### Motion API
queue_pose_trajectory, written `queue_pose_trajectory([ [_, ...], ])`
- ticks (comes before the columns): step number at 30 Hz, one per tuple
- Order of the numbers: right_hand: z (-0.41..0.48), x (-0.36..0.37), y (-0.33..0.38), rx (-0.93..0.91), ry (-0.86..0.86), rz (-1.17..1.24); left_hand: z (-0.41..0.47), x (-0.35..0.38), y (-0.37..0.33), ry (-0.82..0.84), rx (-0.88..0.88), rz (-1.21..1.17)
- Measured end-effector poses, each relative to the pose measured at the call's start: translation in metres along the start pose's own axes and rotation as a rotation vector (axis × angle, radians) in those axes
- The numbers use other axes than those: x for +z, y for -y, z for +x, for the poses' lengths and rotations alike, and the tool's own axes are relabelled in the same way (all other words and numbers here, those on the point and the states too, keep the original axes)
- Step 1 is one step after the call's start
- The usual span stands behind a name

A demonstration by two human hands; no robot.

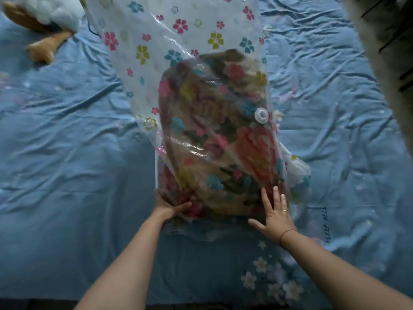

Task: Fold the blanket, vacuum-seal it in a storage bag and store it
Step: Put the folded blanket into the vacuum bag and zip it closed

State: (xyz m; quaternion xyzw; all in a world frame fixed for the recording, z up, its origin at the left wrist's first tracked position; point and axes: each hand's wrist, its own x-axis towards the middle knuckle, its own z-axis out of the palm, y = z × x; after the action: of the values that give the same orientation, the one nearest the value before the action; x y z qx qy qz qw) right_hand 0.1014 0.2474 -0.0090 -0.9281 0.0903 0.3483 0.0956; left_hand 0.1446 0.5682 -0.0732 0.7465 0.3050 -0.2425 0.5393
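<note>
The floral blanket (214, 135) is contained in the flower-printed storage bag (156, 41) on the bed (67, 153). The right hand (276, 217) is pressed flat on it, fingers (277, 195) spread. The left hand (166, 208) is set at the near-left corner, its finger state not discernible. Even flattening is advised, with the valve (261, 115) kept uppermost.

Your left forearm (131, 256) and right forearm (326, 262) reach forward, bare. Your left hand (169, 208) is turned edge-on, thumb stretched rightward, fingers seemingly tucked out of sight. Your right hand (276, 217) lies palm down, fingers straight and spread.
</note>
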Motion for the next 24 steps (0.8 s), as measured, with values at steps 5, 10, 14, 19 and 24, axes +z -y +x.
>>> queue_pose_trajectory([
  [5, -0.009, -0.024, 0.045, 0.043, -0.232, 0.004, 0.006, -0.006, -0.004, 0.001, -0.002, 0.022],
  [10, -0.004, -0.022, 0.085, -0.029, -0.124, 0.244, 0.006, -0.020, 0.005, 0.104, -0.099, -0.035],
  [14, 0.005, -0.014, 0.081, 0.040, -0.069, 0.413, -0.003, -0.016, 0.010, 0.142, -0.135, -0.127],
  [19, 0.007, -0.014, 0.077, 0.009, -0.057, 0.603, -0.024, -0.007, -0.017, 0.091, 0.000, -0.203],
  [24, 0.004, -0.015, 0.069, -0.030, -0.054, 0.740, -0.063, 0.010, -0.083, -0.030, 0.264, -0.236],
])
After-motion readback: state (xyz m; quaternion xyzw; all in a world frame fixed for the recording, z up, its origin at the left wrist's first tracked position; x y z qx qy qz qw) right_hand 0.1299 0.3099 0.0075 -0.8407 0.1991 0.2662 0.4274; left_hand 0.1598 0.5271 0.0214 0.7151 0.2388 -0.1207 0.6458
